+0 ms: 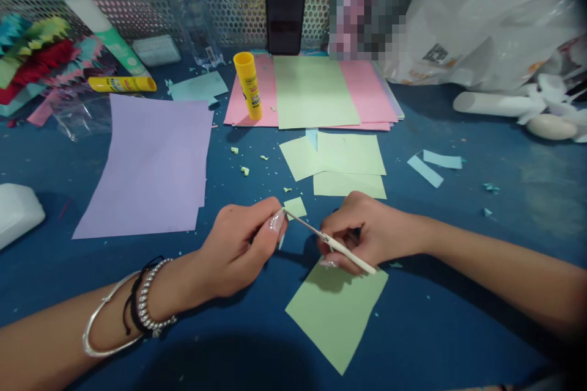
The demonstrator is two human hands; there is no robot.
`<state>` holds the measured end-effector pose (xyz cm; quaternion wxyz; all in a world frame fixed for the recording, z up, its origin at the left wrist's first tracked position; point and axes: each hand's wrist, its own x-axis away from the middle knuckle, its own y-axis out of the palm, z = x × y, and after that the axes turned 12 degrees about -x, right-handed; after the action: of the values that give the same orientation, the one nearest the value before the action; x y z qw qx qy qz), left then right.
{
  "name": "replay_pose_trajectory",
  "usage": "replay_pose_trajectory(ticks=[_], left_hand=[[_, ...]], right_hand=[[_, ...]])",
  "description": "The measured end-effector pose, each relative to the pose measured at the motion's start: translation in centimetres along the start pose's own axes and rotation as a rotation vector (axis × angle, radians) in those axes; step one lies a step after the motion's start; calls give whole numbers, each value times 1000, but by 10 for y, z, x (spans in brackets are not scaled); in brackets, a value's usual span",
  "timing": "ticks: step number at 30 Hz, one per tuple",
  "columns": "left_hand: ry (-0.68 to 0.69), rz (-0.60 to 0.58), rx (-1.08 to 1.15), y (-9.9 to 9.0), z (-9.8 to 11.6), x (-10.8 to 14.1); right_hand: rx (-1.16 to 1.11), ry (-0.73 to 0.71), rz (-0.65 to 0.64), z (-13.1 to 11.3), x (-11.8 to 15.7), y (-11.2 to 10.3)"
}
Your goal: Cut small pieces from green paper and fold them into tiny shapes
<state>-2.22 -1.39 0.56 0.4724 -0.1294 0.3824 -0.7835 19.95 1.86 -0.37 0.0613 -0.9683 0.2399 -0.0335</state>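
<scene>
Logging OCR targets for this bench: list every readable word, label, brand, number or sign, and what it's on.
Nothing reads clearly.
Upright yellow tube: dark print, too small and blurred.
Lying yellow tube: print too blurred.
Green-and-white tube: markings unreadable.
Clear bottle: tiny label, unreadable.
White plastic bag: dark QR-style code, faint orange print, neither legible.
Scissors: no lettering visible.

My feed shows moderate, cool light on the blue table (59, 159). Shadows fall toward the near side, so I read the light as coming from above and beyond. My right hand (367, 229) darkens the green sheet (342, 330) beneath it. I see glare on the plastic bag (481, 18), blocky pixelation far off, and blackened right-hand corners.
</scene>
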Motion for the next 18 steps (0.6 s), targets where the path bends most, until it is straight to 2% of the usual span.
replay_pose_trajectory(ticks=[8,18], left_hand=[[37,-43,14,-2,0,-2],[49,-44,0,-4,2,-2]], right_hand=[[-4,2,12,-2,0,0],[31,-2,38,-2,-2,2]])
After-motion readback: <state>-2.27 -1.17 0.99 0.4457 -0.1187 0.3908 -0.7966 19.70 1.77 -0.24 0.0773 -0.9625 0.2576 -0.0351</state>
